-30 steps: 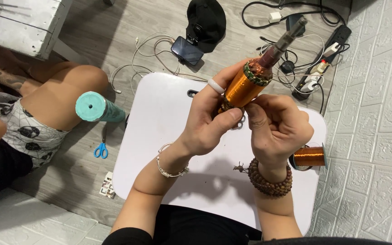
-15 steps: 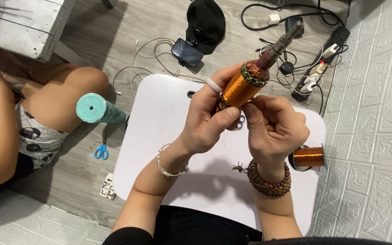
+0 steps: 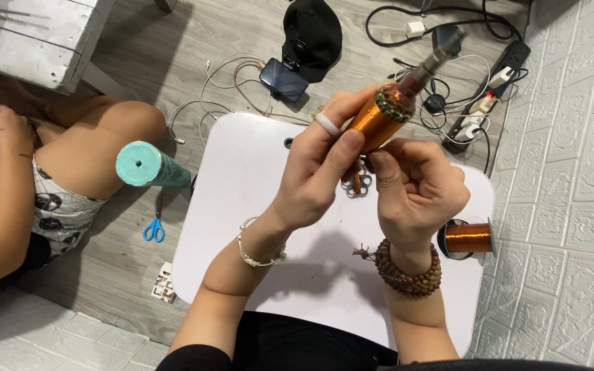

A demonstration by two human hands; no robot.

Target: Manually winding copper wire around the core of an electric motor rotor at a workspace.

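Two-handed, held a copper-wound coil (image 3: pixel 374 122) up above the white surface (image 3: pixel 256 178), tilted, with its dark metal shaft (image 3: pixel 429 69) pointing away toward the power strip (image 3: pixel 489 89) and the cables on the floor. Wrapped the left hand (image 3: pixel 317 172) around the body of the coil in a closed grip, ring finger and thumb pressed on the winding. Closed the right hand (image 3: pixel 417 189) about the lower end of the same coil, thumb tip against its base; could not tell whether a loose wire end was pinched there. Left a short bit of copper wire (image 3: pixel 357 182) hanging just under the coil. Left a spool of copper wire (image 3: pixel 469 238) lying on the surface, near the right wrist. Seemed, by judgement, to be in the middle of handling the winding at its lower end. Would probably call next for a firm, quiet hold from the left hand and small, exact finger work from the right, without bending the thin wire. Noticed blue scissors (image 3: pixel 154 228) and a teal cylinder (image 3: pixel 147 165) beside another person's knee (image 3: pixel 122 127).
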